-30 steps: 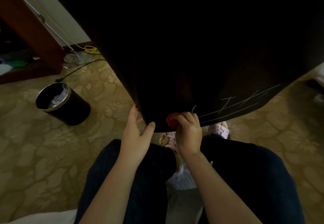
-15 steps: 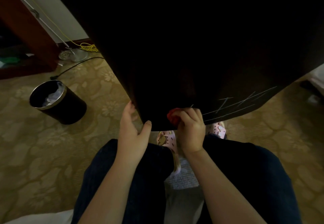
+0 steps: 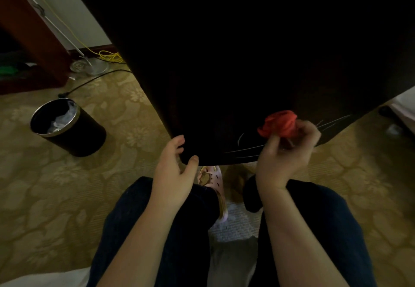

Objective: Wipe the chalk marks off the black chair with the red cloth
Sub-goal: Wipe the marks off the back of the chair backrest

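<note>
The black chair [image 3: 235,62] fills the upper middle of the head view, its dark surface tilted toward me. White chalk marks [image 3: 244,151] run as thin lines along its lower edge, with more chalk lines [image 3: 332,123] to the right. My left hand [image 3: 174,170] grips the chair's lower left corner, thumb on the front face. My right hand [image 3: 285,152] holds the bunched red cloth [image 3: 279,124] against the chair surface just above the lines.
A black waste bin [image 3: 67,127] with a metal rim stands on the patterned carpet at left. A lamp base [image 3: 89,65], a black cable and yellow wire lie near the wall. My knees in dark trousers and a pink slipper [image 3: 211,179] are below the chair.
My right hand has moved the red cloth to the right and up along the chair. Some cross strokes of the chalk no longer show. The left hand keeps its hold on the corner.
</note>
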